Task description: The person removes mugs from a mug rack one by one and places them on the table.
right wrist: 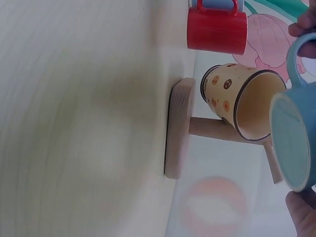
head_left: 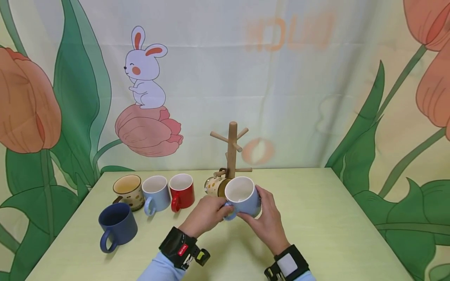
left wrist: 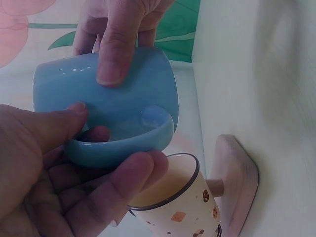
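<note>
Both hands hold a light blue mug (head_left: 242, 200) above the table, in front of a wooden mug tree (head_left: 231, 152). My left hand (head_left: 207, 214) pinches its handle (left wrist: 123, 150) between thumb and fingers. Gripping the mug's body from the other side is my right hand (head_left: 266, 219), thumb near the base and fingers around the right side. A cream patterned mug (head_left: 212, 186) hangs tilted on a low peg of the tree, partly hidden behind the held mug. In the right wrist view the held mug's pale underside (right wrist: 290, 143) shows, close to the cream mug's mouth.
Left on the table stand a second cream patterned mug (head_left: 133, 197), another light blue mug (head_left: 156, 195), a red mug (head_left: 183, 193) and a dark blue mug (head_left: 121, 224). A printed curtain (head_left: 211, 78) hangs behind the table's back edge. The tree's upper pegs (head_left: 219, 136) stick out bare.
</note>
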Available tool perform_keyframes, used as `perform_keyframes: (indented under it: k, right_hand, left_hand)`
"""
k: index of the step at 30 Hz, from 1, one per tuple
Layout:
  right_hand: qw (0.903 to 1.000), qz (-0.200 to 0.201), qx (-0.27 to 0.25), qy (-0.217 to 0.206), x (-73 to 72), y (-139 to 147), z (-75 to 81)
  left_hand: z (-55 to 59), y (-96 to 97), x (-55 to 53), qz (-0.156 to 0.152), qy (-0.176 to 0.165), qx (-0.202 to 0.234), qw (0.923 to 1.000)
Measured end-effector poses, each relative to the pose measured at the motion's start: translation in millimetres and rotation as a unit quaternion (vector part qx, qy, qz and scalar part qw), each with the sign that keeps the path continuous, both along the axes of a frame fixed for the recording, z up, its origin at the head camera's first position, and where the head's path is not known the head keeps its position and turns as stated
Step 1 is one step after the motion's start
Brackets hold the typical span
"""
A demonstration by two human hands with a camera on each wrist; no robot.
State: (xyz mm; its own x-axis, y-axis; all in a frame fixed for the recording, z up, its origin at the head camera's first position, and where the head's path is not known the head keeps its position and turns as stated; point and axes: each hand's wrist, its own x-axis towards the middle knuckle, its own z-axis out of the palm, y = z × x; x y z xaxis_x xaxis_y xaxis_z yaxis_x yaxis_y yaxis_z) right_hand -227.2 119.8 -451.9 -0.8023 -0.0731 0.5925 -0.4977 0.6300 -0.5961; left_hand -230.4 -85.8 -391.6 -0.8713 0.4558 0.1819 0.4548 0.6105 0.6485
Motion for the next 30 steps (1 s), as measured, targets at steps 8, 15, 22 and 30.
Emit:
perform_keyframes:
  k: [8,15,22,30]
  right_hand:
    - [0.9982,0.003,-0.005,-0.06,-2.3,11,0.5]
    - [0.9891,-0.007,0.044,-0.14,-5.1,21,6.4]
    - [0.954,-0.012,0.197,-0.226,-2.5,27,22.2]
    - [0.9102,0.003,0.293,-0.293,8.9,25,34.2]
  left_hand:
    - [4.6,-10.4,2.6,0.02,0.012,-0.013,0.9996]
    - [8.5,-21.5,7.8,0.044,-0.008,-0.02,0.9988]
    - [12.7,-30.6,13.9,0.062,-0.011,-0.035,0.9974]
    - [16.3,-42.8,20.5,0.086,-0.014,-0.047,0.9951]
